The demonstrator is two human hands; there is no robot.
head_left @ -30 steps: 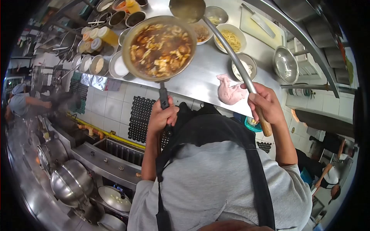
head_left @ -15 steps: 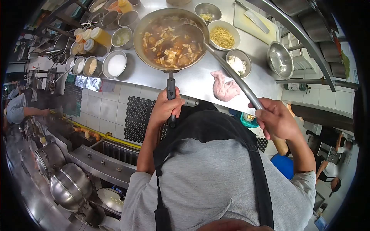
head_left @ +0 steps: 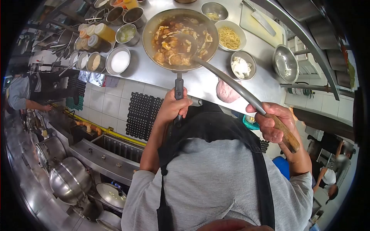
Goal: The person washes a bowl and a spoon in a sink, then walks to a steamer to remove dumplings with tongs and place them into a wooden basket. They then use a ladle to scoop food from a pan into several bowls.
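My left hand (head_left: 174, 105) is closed around the black handle of a frying pan (head_left: 148, 43) at the edge of the steel counter. Inside the pan, pale cooked pieces and chunks lie in brown sauce (head_left: 169, 41). My right hand (head_left: 274, 120) grips a long ladle (head_left: 236, 85) near its wooden handle end, fingers wrapped round the shaft. The ladle's bowl is down in the sauce, partly hidden by it. Beneath the shaft, a pink cloth (head_left: 226, 92) lies on the counter.
Right of the pan are a bowl of yellow strips (head_left: 228, 37), a bowl of white powder (head_left: 242, 67) and a cutting board (head_left: 246, 25) with a knife (head_left: 265, 24). Left stand seasoning bowls (head_left: 118, 61) and squeeze bottles (head_left: 105, 32). A co-worker (head_left: 19, 92) stands far left.
The ladle's bowl has shifted down and left in the pan. My right hand has rolled over, bringing the wooden handle end into sight. The whole view has shifted slightly.
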